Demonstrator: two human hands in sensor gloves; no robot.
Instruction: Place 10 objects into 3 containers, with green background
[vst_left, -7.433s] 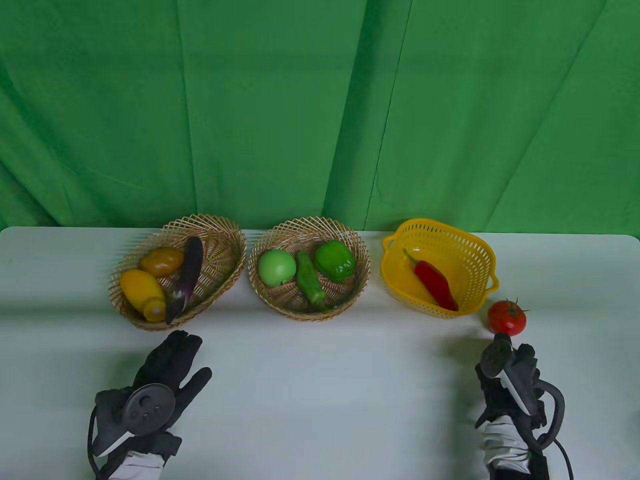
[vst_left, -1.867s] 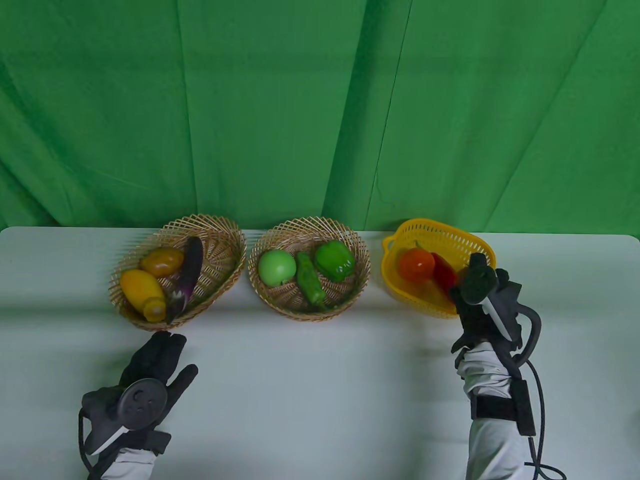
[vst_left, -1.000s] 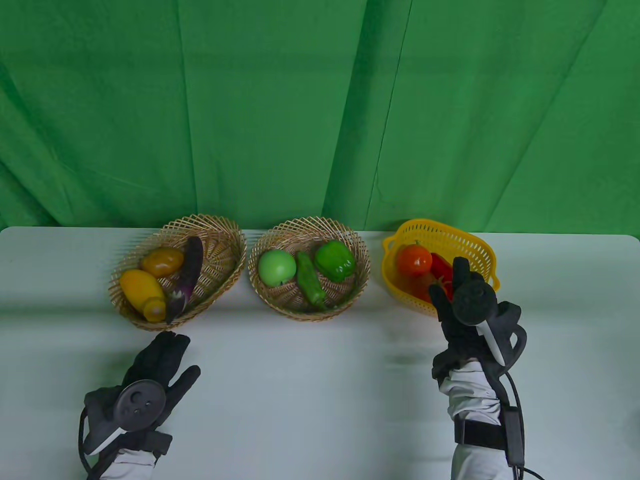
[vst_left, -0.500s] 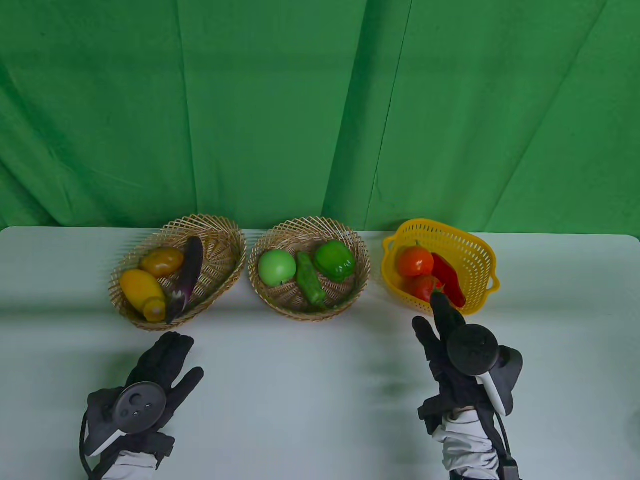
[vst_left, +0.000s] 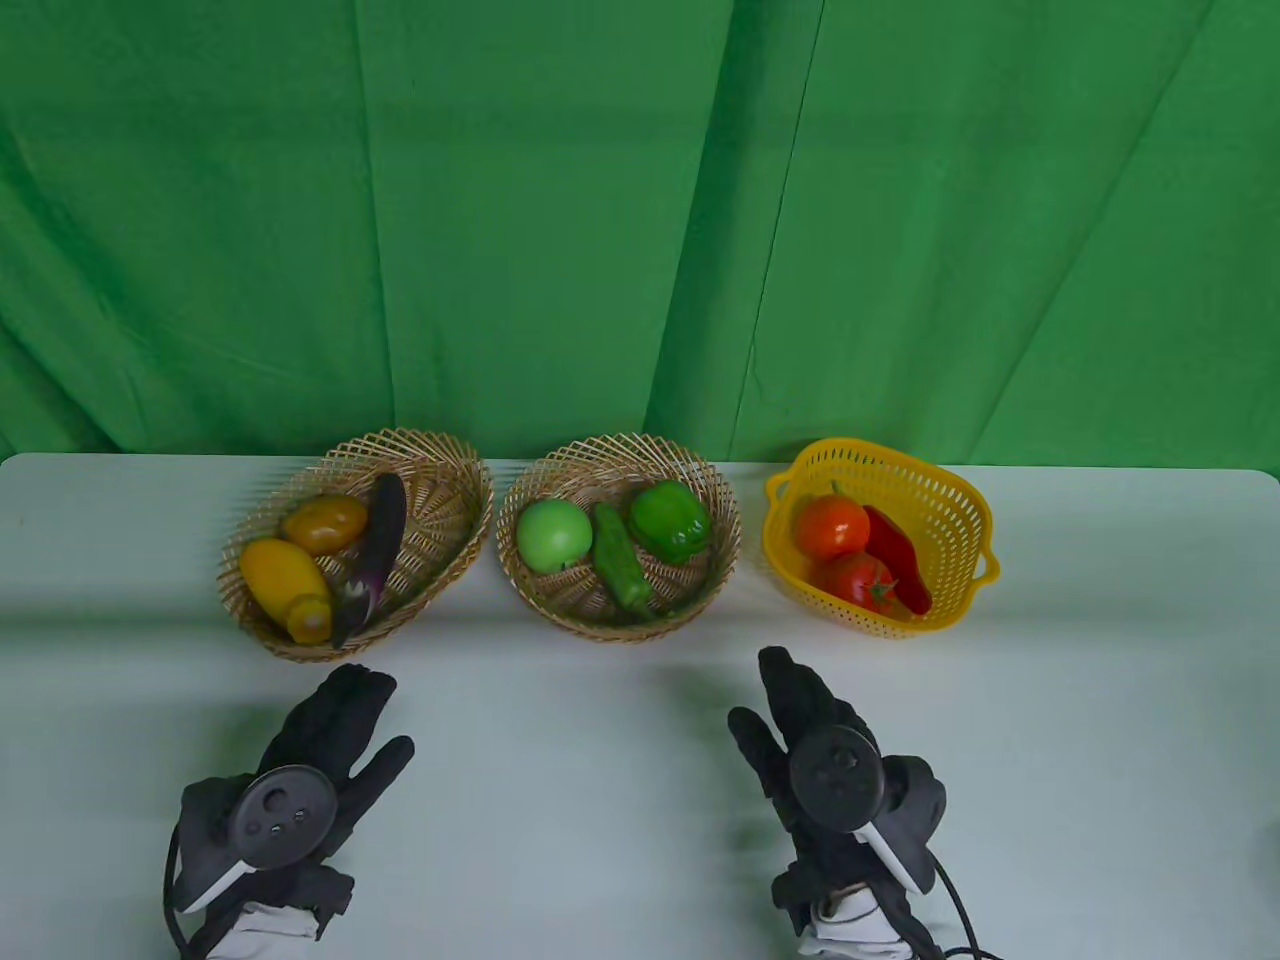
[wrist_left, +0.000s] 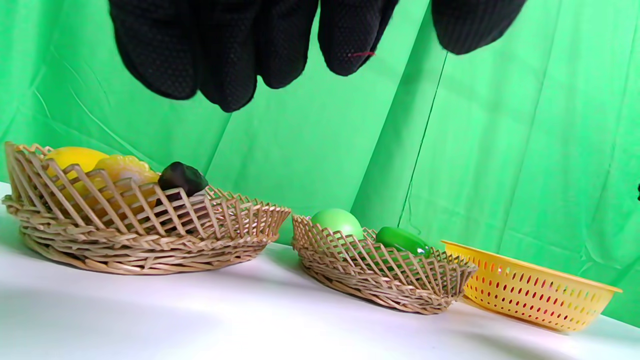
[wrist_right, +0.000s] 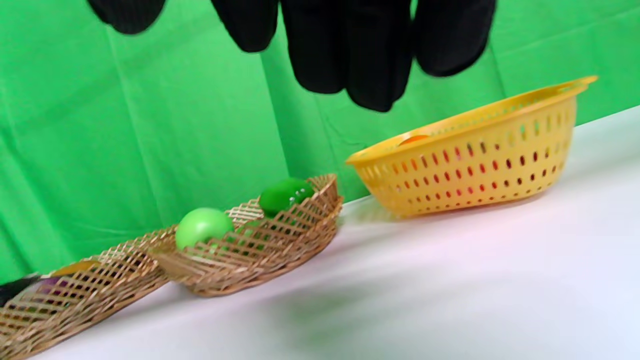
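Three containers stand in a row at the back of the white table. The left wicker basket (vst_left: 450, 500) holds a yellow mango (vst_left: 282, 580), an orange fruit (vst_left: 323, 522) and a purple eggplant (vst_left: 375, 555). The middle wicker basket (vst_left: 560, 600) holds a green apple (vst_left: 553, 534), a green chili (vst_left: 620, 570) and a green bell pepper (vst_left: 670, 520). The yellow plastic basket (vst_left: 950, 500) holds an orange-red fruit (vst_left: 831, 526), a tomato (vst_left: 860, 580) and a red chili (vst_left: 900, 560). My left hand (vst_left: 345, 715) lies open and empty before the left basket. My right hand (vst_left: 790, 700) is open and empty before the gap between the middle and yellow baskets.
A green cloth backdrop (vst_left: 640, 220) hangs behind the table. The baskets also show in the left wrist view (wrist_left: 140, 235) and the right wrist view (wrist_right: 470, 155). White table surface (vst_left: 600, 800) lies between my hands.
The tomato went from the table into the yellow basket. My right hand has let go and drawn back toward me and to the left. My left hand has barely moved.
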